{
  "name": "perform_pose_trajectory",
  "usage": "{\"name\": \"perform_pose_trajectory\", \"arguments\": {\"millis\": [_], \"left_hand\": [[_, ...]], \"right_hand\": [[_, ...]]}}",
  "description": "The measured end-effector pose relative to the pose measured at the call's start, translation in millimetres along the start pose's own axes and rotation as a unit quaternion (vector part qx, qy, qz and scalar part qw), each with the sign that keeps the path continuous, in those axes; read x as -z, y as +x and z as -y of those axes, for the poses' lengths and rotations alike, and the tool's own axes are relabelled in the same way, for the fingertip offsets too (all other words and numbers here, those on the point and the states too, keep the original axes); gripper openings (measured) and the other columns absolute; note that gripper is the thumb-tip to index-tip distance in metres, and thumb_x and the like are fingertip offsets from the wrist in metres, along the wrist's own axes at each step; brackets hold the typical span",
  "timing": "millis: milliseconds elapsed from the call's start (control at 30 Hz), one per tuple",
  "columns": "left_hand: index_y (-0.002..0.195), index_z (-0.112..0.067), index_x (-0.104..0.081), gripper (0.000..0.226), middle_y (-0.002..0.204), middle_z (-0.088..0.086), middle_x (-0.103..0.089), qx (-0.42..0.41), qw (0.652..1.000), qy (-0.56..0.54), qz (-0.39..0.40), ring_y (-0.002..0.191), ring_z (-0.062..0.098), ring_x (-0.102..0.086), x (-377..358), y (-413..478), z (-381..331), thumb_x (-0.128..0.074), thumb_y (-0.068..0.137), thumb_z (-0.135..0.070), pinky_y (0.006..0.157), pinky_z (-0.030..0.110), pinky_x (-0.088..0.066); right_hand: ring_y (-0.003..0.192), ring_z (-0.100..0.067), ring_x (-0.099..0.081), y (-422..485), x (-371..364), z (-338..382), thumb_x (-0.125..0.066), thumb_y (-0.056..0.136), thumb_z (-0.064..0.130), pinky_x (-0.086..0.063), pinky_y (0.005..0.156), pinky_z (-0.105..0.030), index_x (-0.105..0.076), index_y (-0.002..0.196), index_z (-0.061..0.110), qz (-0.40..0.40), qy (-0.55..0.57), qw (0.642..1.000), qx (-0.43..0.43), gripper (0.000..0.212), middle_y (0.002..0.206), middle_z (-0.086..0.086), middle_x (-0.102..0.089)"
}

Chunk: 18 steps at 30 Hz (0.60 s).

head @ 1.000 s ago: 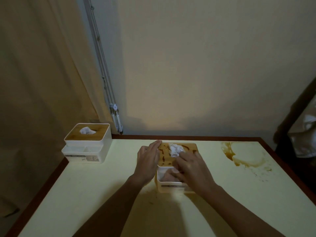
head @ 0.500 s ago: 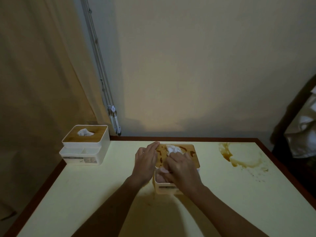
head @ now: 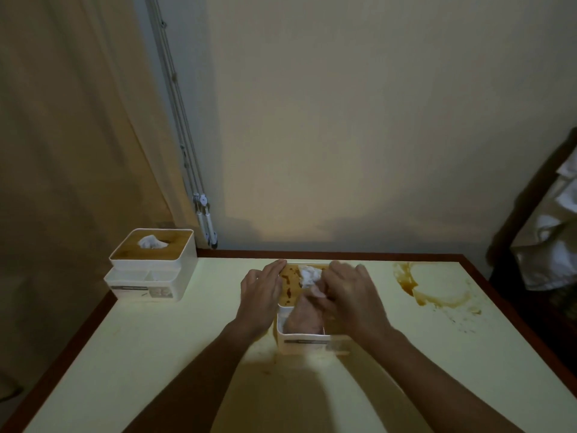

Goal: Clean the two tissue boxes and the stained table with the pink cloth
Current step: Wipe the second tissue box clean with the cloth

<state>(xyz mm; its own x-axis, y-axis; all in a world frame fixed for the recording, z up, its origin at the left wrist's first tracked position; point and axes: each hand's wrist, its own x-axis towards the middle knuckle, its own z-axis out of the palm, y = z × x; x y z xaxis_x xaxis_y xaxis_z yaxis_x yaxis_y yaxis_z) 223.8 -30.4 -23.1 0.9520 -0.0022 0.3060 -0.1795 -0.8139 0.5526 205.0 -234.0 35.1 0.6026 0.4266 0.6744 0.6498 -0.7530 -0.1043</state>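
Observation:
A white tissue box (head: 307, 343) with a stained wooden lid stands at the table's middle. My left hand (head: 260, 293) rests flat against its left side, fingers straight. My right hand (head: 349, 295) lies over the lid and grips the pink cloth (head: 304, 315), which hangs down into the box's front compartment. A white tissue (head: 309, 275) pokes out of the lid beside my right fingers. A second white tissue box (head: 150, 276) with a wooden lid stands at the far left corner. A brown ring-shaped stain (head: 415, 290) marks the table (head: 156, 354) at the far right.
A small brown smear (head: 271, 359) lies on the table just left of the near box's front. A curtain hangs on the left, a wall behind. Dark furniture with white fabric (head: 549, 245) stands past the table's right edge.
My right hand has slid with the cloth away from me across the lid. The left hand stays on the box's left side.

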Motion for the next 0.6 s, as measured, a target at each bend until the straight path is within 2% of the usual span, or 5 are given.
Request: {"name": "perform_pose_trajectory", "arguments": {"millis": [67, 233, 367, 467, 600], "left_hand": [[0.147, -0.036, -0.033, 0.041, 0.148, -0.016, -0.038, 0.003, 1.0, 0.005, 0.002, 0.115, 0.009, -0.035, 0.9, 0.1, -1.4, -0.025, 0.107, -0.031, 0.097, 0.024, -0.019], [0.148, -0.034, -0.034, 0.042, 0.15, -0.013, -0.038, 0.017, 1.0, -0.002, 0.015, 0.124, 0.014, -0.034, 5.0, 0.4, -6.2, -0.027, 0.106, -0.032, 0.104, 0.032, -0.021], [0.147, -0.034, -0.033, 0.042, 0.151, -0.01, -0.037, 0.029, 0.999, 0.0, 0.035, 0.129, 0.015, -0.031, 11.0, 3.7, -8.7, -0.026, 0.106, -0.034, 0.108, 0.037, -0.017], [0.149, -0.035, -0.029, 0.044, 0.154, -0.007, -0.034, 0.075, 0.995, -0.032, 0.061, 0.138, 0.018, -0.024, 15.9, 5.8, -16.2, -0.028, 0.105, -0.042, 0.113, 0.041, -0.013], [0.154, -0.031, -0.018, 0.082, 0.16, -0.007, -0.02, 0.076, 0.989, -0.068, 0.105, 0.146, 0.019, -0.011, 17.7, -0.9, -26.7, -0.048, 0.088, -0.068, 0.117, 0.045, -0.008]], "right_hand": [[0.072, -0.017, -0.045, 9.9, 24.8, -6.0, -0.058, 0.086, 0.045, -0.03, 0.064, -0.032, -0.053, 0.075, 0.02, -0.007, 0.022, 0.999, -0.036, 0.027, 0.077, 0.004, -0.052], [0.067, -0.016, -0.058, 20.1, 78.0, -17.3, -0.075, 0.088, 0.032, -0.046, 0.061, -0.037, -0.051, 0.09, 0.022, 0.02, 0.146, 0.978, -0.148, 0.026, 0.074, 0.007, -0.062], [0.055, -0.011, -0.062, 18.3, 95.6, -25.1, -0.072, 0.091, 0.021, -0.053, 0.047, -0.033, -0.052, 0.096, 0.021, 0.058, 0.21, 0.959, -0.18, 0.021, 0.075, 0.005, -0.068], [0.058, -0.01, -0.067, 7.8, 94.3, -28.1, -0.075, 0.087, 0.007, -0.058, 0.049, -0.033, -0.063, 0.1, 0.019, 0.066, 0.262, 0.943, -0.193, 0.021, 0.08, 0.004, -0.072], [0.068, -0.005, -0.066, -10.2, 78.8, -31.9, -0.077, 0.085, 0.011, -0.054, 0.061, -0.028, -0.066, 0.088, 0.024, 0.096, 0.204, 0.961, -0.162, 0.017, 0.073, 0.014, -0.068]]}}
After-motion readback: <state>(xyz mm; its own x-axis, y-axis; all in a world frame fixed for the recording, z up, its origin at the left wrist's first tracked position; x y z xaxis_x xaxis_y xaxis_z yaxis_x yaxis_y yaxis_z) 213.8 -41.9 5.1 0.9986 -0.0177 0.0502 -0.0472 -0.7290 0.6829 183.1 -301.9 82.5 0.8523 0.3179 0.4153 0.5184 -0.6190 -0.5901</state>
